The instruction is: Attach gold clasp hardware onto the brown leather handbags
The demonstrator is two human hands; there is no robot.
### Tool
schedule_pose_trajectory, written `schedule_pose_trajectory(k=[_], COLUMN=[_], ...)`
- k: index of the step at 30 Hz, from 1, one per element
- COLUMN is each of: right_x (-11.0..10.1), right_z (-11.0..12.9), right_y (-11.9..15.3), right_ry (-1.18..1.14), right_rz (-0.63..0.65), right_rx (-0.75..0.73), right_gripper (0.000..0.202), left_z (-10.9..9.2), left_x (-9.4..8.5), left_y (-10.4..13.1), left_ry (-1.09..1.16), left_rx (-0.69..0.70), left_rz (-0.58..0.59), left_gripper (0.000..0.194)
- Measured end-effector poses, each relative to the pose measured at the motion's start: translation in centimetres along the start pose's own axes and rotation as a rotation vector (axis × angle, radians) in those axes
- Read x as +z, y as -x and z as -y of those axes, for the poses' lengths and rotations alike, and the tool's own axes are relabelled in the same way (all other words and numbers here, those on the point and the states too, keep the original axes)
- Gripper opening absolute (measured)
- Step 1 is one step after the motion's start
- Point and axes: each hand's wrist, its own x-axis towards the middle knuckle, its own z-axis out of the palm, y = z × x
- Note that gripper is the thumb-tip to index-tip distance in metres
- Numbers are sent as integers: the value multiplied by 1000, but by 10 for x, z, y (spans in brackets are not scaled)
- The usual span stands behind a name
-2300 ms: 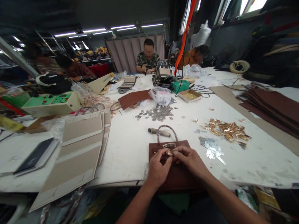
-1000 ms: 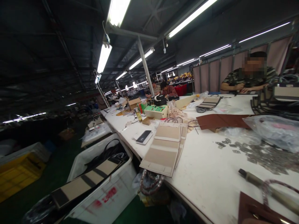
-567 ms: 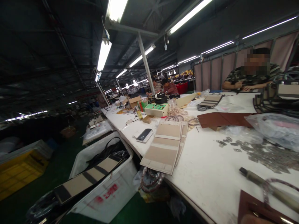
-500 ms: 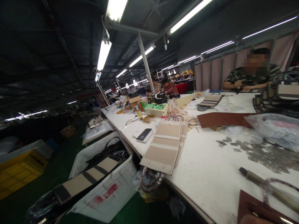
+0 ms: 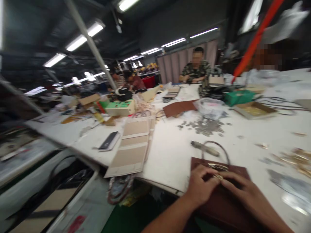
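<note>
White plastic is forming the wall of a bin (image 5: 91, 197) at the far left, below the table (image 5: 167, 161). Next along, a dark notebook (image 5: 109, 141) is lying beside overlapping beige panels (image 5: 132, 147), which are sticking out over the table's near edge. Farther right, grey metal plates (image 5: 206, 127) are lying scattered beyond a thick-handled tool (image 5: 210, 150), which is slanting just behind the bag.

The left hand (image 5: 201, 186) is coming in over the bag's left side, its thumb and forefinger narrowing on a small gold piece (image 5: 218, 176). That piece is sitting right at the fingertips, on the near side of the bag's metal clasp (image 5: 218, 167); blur is hiding its long axis. Both hands are bordering it, the left seeming the nearer by a little. The brown bag (image 5: 224, 207) is lying beneath them, apparently flat, its top edge running left to right with a slight slant and its handle (image 5: 224, 150) arching away from the person. The right hand (image 5: 239, 186) is meeting the piece from the other side, fingers close together; whether it is gripping, I cannot tell.

At the far right, a heap of gold fittings (image 5: 297, 158) is lying well apart from both hands.
</note>
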Motion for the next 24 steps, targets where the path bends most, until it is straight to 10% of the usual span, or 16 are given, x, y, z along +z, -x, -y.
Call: schedule_pose_trajectory(k=[5,11,15,24], right_x=[-7,1,-1,-9], right_z=[-8,-13,-12,-8], right_y=[-5,-5,-4,-5], right_ry=[-177,-336,-236,-184], right_rz=[91,-3,5,-4], right_rx=[80,234,183,46], right_gripper=[33,33,27,24], left_z=[9,22,28,3], left_x=[-2,-26,-38,-16], left_y=[-18,-18,-29,-52], left_ry=[-68,-596,-819,-385], left_rx=[28,249,133,-140], left_rz=[126,-164,-77,-114], left_gripper=[29,51,67,96])
